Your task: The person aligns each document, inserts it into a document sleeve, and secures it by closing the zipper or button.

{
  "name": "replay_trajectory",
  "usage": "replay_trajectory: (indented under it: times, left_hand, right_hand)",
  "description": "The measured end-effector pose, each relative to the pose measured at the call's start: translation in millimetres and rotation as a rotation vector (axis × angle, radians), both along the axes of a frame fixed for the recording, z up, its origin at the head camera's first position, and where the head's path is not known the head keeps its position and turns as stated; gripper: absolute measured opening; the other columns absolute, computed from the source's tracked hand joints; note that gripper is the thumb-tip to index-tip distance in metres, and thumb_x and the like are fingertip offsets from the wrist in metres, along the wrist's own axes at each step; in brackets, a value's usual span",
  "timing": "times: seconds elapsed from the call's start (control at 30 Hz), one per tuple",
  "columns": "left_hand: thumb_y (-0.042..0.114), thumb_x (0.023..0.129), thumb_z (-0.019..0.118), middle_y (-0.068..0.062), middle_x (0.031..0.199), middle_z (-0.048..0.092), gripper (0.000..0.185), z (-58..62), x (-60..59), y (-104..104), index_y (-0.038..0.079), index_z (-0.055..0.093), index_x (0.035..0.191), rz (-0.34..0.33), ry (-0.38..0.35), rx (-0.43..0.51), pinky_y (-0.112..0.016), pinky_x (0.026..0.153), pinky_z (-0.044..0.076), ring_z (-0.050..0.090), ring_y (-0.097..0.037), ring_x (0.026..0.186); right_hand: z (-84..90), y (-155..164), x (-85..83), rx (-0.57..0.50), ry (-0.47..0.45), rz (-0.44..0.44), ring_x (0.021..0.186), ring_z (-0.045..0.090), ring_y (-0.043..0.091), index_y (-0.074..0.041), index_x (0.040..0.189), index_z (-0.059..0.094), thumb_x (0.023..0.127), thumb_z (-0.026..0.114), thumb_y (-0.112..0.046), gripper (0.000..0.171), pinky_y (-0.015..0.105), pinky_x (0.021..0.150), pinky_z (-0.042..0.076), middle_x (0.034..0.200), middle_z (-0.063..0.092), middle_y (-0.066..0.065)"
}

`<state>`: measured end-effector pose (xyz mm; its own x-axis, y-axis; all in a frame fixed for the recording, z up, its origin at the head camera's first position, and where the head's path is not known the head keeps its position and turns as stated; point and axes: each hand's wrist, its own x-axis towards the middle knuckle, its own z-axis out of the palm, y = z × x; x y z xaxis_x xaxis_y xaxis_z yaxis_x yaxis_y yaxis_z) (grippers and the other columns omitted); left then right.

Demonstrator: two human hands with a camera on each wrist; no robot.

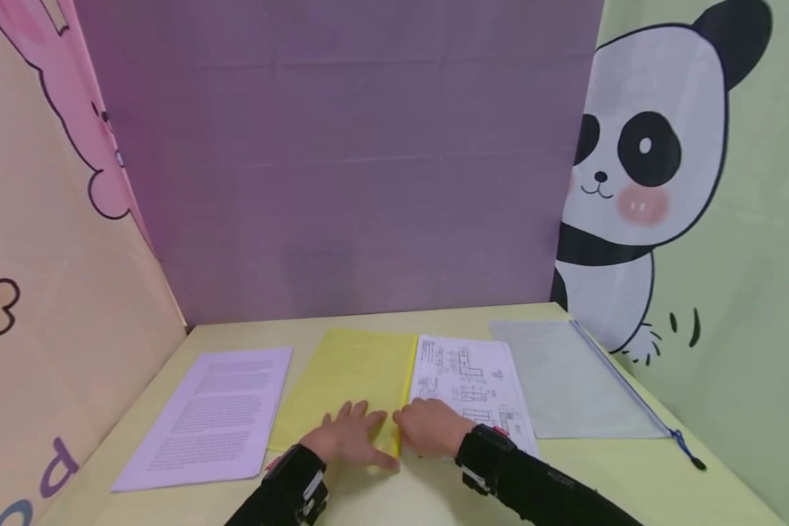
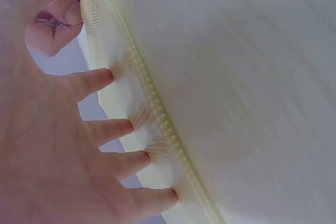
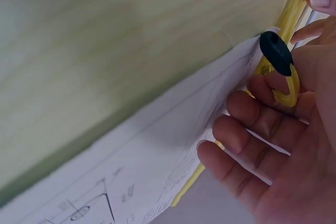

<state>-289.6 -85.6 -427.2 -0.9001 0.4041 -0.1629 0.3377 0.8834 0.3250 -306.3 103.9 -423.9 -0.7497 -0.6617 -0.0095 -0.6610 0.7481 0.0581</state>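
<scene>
A yellow mesh zip pouch (image 1: pixel 355 372) lies flat on the table (image 1: pixel 631 467) in front of me. My left hand (image 1: pixel 348 438) rests on its near end, fingers spread and straight; the left wrist view shows the fingertips (image 2: pixel 107 76) pressing the mesh (image 2: pixel 118 95) beside the zipper (image 2: pixel 157 114). My right hand (image 1: pixel 430 427) sits at the pouch's near right corner, over a printed drawing sheet (image 1: pixel 473 380). Seen from the right wrist, its curled fingers (image 3: pixel 247 108) and thumb hold the zipper pull (image 3: pixel 276 53), a black tab on a yellow cord loop, with the drawing sheet (image 3: pixel 142 177) underneath.
A sheet of printed text (image 1: pixel 210 416) lies left of the pouch. A clear zip pouch (image 1: pixel 572 380) with a blue zipper lies at the right. Cartoon-printed panels wall in the table at the left, back and right.
</scene>
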Motion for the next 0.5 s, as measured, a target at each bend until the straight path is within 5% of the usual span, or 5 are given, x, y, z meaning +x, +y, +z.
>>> replay_trajectory:
  times: [0.5]
  left_hand:
    - [0.066, 0.076, 0.076, -0.023, 0.16, 0.032, 0.095, -3.3, -1.2, -6.9, 0.016, 0.048, 0.151, -0.012, -0.017, 0.007, -0.076, 0.112, 0.017, 0.024, -0.05, 0.147]
  right_hand:
    - [2.4, -1.5, 0.7, -0.002, 0.033, -0.026, 0.067, 0.05, 0.012, -0.015, 0.092, 0.066, 0.099, 0.062, -0.025, 0.012, 0.028, 0.063, 0.049, 0.075, 0.056, -0.004]
